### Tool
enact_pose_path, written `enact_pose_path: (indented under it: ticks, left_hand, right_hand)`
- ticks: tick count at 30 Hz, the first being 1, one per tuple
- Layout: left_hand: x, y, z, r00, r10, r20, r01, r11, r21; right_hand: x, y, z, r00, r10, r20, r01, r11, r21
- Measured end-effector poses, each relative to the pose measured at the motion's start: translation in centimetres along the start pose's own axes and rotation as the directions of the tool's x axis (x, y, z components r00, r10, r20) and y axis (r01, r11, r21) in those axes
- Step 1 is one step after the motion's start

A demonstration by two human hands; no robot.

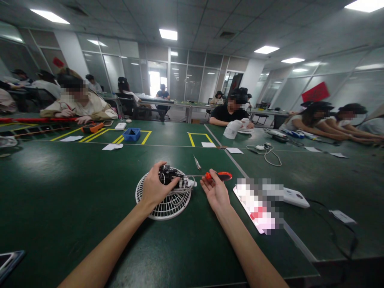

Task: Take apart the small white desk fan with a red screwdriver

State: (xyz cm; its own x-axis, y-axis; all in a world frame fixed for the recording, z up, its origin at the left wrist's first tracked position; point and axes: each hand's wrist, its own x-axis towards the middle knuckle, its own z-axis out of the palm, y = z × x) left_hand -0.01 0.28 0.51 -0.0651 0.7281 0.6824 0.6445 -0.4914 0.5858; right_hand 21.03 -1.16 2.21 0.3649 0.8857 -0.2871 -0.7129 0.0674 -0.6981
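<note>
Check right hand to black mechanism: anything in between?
The screwdriver in the right hand spans the gap, shaft toward the mechanism; a white part sits at its right end. Nothing else visible between.

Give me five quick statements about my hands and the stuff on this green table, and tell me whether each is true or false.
1. The left hand holds the dark mechanism over the white grille. True.
2. The right hand holds the red-handled screwdriver. True.
3. The red-handled screwdriver points away from the dark mechanism. False: it points toward it.
4. The slim tool lies untouched. True.
5. The blue bin stands nearer than the white grille. False: the blue bin is farther off.
</note>
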Motion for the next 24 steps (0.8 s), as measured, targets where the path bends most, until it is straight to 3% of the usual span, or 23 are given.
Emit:
enact_pose_path:
  ticks: [11, 16, 24]
  left_hand:
    - [0.04, 0.06, 0.08, 1.0, -0.004, 0.003, 0.004, 1.0, 0.005]
    - [-0.05, -0.07, 0.13, 1.0, 0.013, 0.006, -0.013, 1.0, 0.029]
    - [-0.07, 0.02, 0.07, 1.0, 0.015, 0.002, -0.015, 0.999, 0.034]
  right_hand:
    - [0.13, 0.06, -0.36, 0.989, -0.133, 0.059, 0.137, 0.988, -0.074]
    - [-0.29, 0.2, 0.31, 0.996, -0.069, 0.049, 0.066, 0.997, 0.05]
    - [-0.43, 0.1, 0.16, 1.0, -0.015, 0.014, 0.015, 1.0, -0.024]
